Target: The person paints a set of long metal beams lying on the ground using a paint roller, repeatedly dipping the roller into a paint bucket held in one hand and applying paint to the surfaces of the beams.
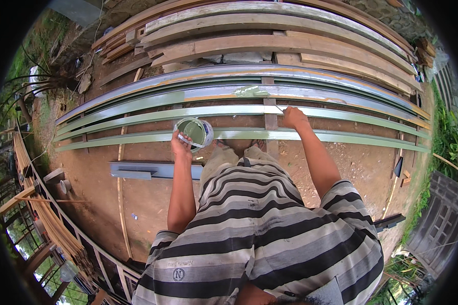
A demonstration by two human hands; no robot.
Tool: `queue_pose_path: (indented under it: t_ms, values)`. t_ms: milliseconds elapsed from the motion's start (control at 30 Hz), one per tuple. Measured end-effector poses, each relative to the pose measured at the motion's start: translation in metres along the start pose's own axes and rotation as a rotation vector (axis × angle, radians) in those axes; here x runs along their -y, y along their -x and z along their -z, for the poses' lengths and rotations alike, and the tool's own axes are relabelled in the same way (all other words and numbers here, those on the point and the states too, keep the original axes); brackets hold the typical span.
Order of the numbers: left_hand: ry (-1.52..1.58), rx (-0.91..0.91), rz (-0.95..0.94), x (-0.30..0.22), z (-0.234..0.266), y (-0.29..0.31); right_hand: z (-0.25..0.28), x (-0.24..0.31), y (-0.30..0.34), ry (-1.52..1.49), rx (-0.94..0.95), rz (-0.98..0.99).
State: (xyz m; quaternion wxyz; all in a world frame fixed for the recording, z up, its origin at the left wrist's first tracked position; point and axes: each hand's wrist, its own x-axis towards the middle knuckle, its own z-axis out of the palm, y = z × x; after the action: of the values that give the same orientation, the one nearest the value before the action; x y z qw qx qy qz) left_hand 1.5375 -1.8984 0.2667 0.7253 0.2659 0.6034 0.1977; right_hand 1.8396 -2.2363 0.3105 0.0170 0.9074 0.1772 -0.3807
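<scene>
My left hand [180, 145] grips the rim of a small white bucket [208, 133], tilted so that its green inside shows. My right hand [294, 118] is closed around the handle of a paint roller [252, 91], most of the handle hidden by the fingers. A thin metal rod runs out from that hand toward the roller head, which is thick with pale green paint and rests on a long metal beam [331, 95]. Left of the roller, this beam is green; to the right it is bare grey with an orange-brown streak. Nearer me lie two green beams [224, 110].
Wooden crosspieces [271, 121] run under the beams. Long timber planks [229, 44] are stacked beyond them. A short grey metal channel [160, 170] lies on the dirt floor [152, 203] at left. A wooden railing [61, 203] borders the left side.
</scene>
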Motion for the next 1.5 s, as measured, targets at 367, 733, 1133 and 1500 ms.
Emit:
queue_pose_path:
  t_ms: [367,733,1133,1500]
  values:
    - [-0.018,0.134,0.024,0.040,-0.025,0.041,-0.015,-0.029,-0.012,-0.027,-0.061,-0.020]
    - [-0.039,0.138,0.090,0.082,-0.026,0.062,-0.005,-0.066,0.000,-0.013,-0.035,-0.011]
    - [-0.073,0.119,0.099,0.091,-0.024,0.090,-0.013,-0.114,-0.008,-0.027,-0.091,-0.013]
    - [-0.070,0.107,0.085,0.097,-0.031,0.085,-0.002,-0.148,0.013,-0.071,-0.161,-0.057]
